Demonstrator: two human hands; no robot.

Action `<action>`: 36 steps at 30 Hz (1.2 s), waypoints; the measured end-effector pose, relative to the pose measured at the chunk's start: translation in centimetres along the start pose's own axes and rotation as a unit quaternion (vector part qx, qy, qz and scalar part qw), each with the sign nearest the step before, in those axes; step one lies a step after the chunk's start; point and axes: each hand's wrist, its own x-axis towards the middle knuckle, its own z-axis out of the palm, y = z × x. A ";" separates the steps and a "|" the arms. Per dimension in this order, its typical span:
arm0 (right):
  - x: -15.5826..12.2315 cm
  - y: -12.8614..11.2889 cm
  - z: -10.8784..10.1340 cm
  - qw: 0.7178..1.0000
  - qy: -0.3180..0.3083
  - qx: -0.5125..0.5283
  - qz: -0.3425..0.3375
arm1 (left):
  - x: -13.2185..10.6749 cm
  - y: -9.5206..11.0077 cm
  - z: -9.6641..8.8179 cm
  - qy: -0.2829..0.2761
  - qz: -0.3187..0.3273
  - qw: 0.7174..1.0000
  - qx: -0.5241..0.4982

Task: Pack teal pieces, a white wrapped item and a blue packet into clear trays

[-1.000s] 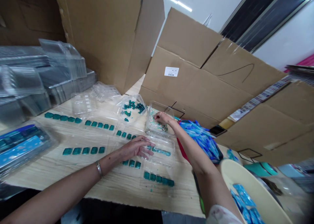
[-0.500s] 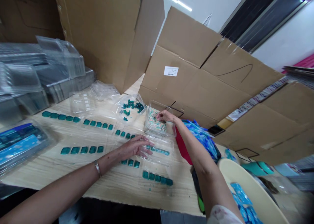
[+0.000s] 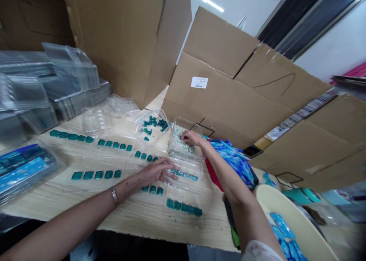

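My left hand (image 3: pixel 156 171) lies flat with fingers spread on a clear plastic tray (image 3: pixel 187 172) that holds a row of teal pieces. My right hand (image 3: pixel 191 138) reaches into a clear box (image 3: pixel 175 148) of small mixed-colour bits, its fingers pinched together on something I cannot make out. Around the hands, clear trays with rows of teal square pieces (image 3: pixel 184 207) lie on the pale wooden table (image 3: pixel 134 215). A clear bag of loose teal pieces (image 3: pixel 153 125) sits just behind.
Stacks of empty clear trays (image 3: pixel 42 89) stand at the left. Big cardboard boxes (image 3: pixel 240 97) wall in the back and right. A pile of blue packets (image 3: pixel 236 160) lies right of my right arm, and a cream basin (image 3: pixel 274 211) holds more of them.
My right hand has shifted slightly inside the clear box of small bits. My left hand has stayed flat on the tray.
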 end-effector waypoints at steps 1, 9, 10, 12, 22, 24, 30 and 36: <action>-0.2 -0.1 0.0 1.000 0.005 -0.003 -0.004 | 0.0 0.0 0.0 -0.002 0.001 1.000 -0.001; -0.1 -0.8 -1.8 0.998 -0.049 0.008 -0.046 | 0.1 -0.1 -0.1 -0.014 0.006 1.000 -0.005; 0.4 -0.8 -2.1 0.996 -0.068 0.010 -0.053 | 0.1 -0.1 -0.1 -0.013 0.004 1.000 -0.005; 1.8 -0.7 -2.4 0.992 -0.106 0.010 -0.064 | 0.2 -0.1 -0.1 -0.009 0.002 1.000 -0.005; 6.0 -0.8 -1.2 0.977 -0.195 -0.030 -0.084 | 0.2 -0.1 -0.1 -0.005 0.000 1.000 -0.013; 5.8 -0.9 -1.4 0.976 -0.195 -0.034 -0.090 | 0.2 -0.1 -0.1 -0.001 -0.002 1.000 -0.011; 4.4 -1.2 -1.7 0.980 -0.171 -0.033 -0.097 | 0.2 -0.1 -0.2 -0.002 -0.005 1.000 -0.009; 2.8 -1.1 -2.2 0.989 -0.130 0.006 -0.064 | 0.2 -0.2 -0.2 -0.004 0.001 1.000 -0.011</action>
